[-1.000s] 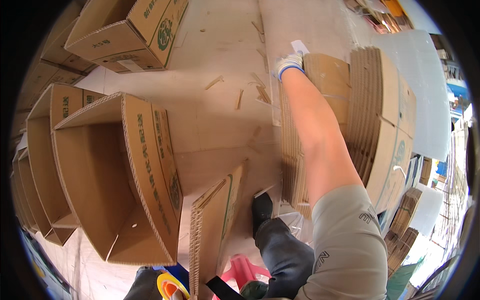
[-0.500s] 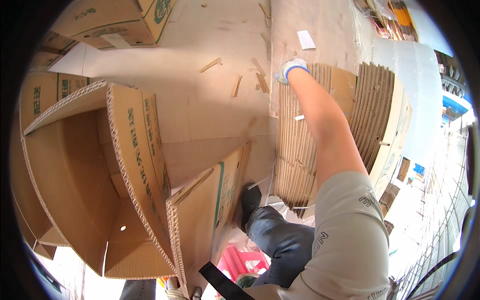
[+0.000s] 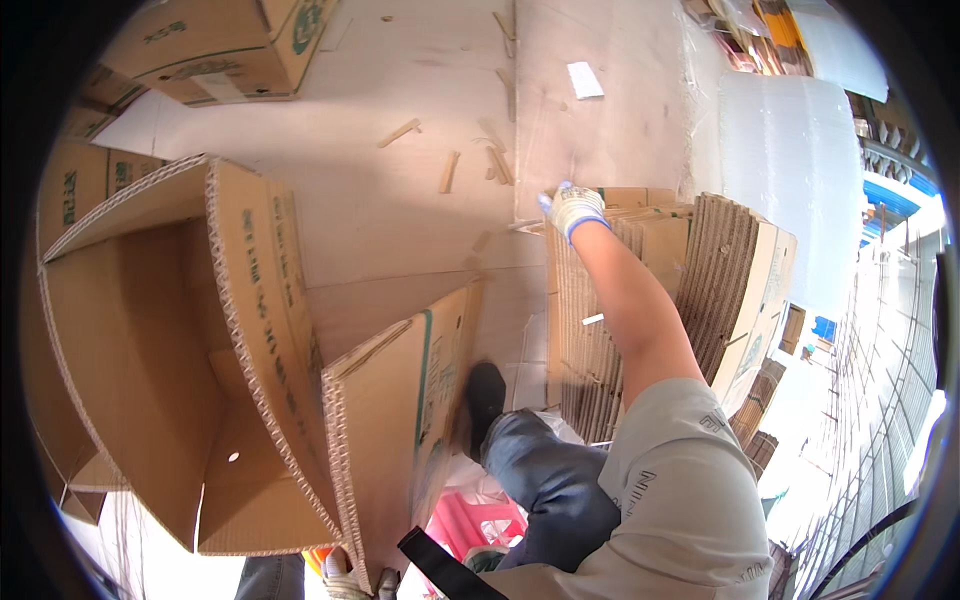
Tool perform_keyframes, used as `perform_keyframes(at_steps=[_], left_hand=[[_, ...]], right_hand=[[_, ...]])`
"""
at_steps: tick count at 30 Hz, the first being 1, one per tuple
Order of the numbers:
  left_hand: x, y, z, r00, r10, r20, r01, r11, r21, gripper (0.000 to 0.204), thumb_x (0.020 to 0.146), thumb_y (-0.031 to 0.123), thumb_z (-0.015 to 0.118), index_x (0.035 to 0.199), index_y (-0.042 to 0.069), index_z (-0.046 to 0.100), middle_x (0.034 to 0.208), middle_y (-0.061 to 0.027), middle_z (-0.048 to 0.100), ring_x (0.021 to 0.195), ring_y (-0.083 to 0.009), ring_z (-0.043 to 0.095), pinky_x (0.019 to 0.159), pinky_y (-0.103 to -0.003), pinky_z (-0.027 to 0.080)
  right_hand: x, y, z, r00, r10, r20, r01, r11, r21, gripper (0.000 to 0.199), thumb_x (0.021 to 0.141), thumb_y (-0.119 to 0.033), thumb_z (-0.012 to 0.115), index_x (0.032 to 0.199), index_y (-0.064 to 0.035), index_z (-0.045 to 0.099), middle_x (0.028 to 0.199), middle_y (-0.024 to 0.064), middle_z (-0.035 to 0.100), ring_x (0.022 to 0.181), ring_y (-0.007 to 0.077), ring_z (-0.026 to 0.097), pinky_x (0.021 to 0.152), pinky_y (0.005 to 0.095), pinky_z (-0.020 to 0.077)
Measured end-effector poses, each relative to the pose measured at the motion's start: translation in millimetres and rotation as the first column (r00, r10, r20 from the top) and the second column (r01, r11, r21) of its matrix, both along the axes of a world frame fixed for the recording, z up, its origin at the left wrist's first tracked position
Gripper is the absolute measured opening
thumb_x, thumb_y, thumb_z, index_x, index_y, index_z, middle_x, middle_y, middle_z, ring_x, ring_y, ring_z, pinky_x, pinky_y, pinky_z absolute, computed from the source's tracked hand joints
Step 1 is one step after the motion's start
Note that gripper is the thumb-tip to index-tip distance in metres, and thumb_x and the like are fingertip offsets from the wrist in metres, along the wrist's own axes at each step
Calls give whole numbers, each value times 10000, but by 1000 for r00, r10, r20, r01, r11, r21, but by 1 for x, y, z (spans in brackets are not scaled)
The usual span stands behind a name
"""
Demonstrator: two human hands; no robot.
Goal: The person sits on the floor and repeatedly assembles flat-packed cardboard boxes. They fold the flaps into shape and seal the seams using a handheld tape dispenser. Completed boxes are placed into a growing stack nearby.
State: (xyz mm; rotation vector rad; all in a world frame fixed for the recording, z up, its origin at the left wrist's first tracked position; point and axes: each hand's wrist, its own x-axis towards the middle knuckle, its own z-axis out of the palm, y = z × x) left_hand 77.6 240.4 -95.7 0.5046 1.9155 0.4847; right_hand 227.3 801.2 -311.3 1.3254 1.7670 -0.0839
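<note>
My right hand [image 3: 577, 208], in a whitish knit glove with a blue cuff, reaches out to the far edge of a stack of flattened cardboard boxes [image 3: 590, 340]. Its fingers bend over that edge, and the fingertips are partly hidden. Just right of my forearm stands a second bundle of flattened boxes [image 3: 718, 260], edges up. My left hand does not show. Left of my leg leans a folded cardboard box [image 3: 395, 400] with a green line on it. Beside that is a large open carton [image 3: 140, 340], its mouth towards me and nothing seen inside.
Closed cartons [image 3: 220, 50] stand at the far left. Cardboard strips [image 3: 448, 172] and a white paper piece [image 3: 585, 80] lie on the floor. Translucent wrapped material [image 3: 790, 180] is at the right, near a wire grid [image 3: 870, 370]. A pink plastic stool [image 3: 475, 520] is below my leg.
My right hand has come nearer to my body. The far ends of both bundles of flattened boxes have shifted towards me, and the nearer stack's sheets have spread at the top.
</note>
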Motion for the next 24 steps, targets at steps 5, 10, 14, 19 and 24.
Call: perform_keyframes(at_steps=[5,10,14,19,24], left_hand=[[-3,16,7,958,238,160,-230,971,-63,737,777,222,668,1373,-15,305,1422,-224,285,1309,-401,271,1068,-415,244],[11,-30,-9,992,116,-47,-118,992,-41,636,784,269,652,1244,-80,385,1118,-212,529,1053,-281,517,924,-382,391],[27,-6,4,987,160,-33,-162,985,-59,486,823,240,619,1163,-62,449,1046,-182,536,985,-266,519,891,-387,400],[38,-32,9,992,-65,-110,67,998,15,373,891,287,560,1050,-49,532,949,-140,564,879,-227,534,809,-356,420],[55,-52,-4,960,254,-114,-233,957,172,405,898,342,567,980,-54,566,913,-103,584,802,-169,540,714,-316,439]], right_hand=[[1,22,7,925,358,130,-327,922,-207,463,928,-409,347,1236,-131,552,1287,95,538,1195,260,502,988,413,388],[9,-51,0,782,539,-312,-406,821,402,380,923,-357,393,1098,-92,600,1152,118,599,1029,294,583,868,402,449],[37,-216,29,374,1,-927,-22,1000,-8,278,899,-286,467,987,-44,573,992,166,609,943,365,571,835,441,447],[179,-369,24,84,-880,-468,543,434,-719,257,881,-228,531,1016,-18,590,920,154,642,910,288,613,799,373,481],[290,-389,-42,-774,-384,-503,629,-378,-679,157,852,-113,532,964,-19,592,854,83,635,776,223,644,655,323,544]])
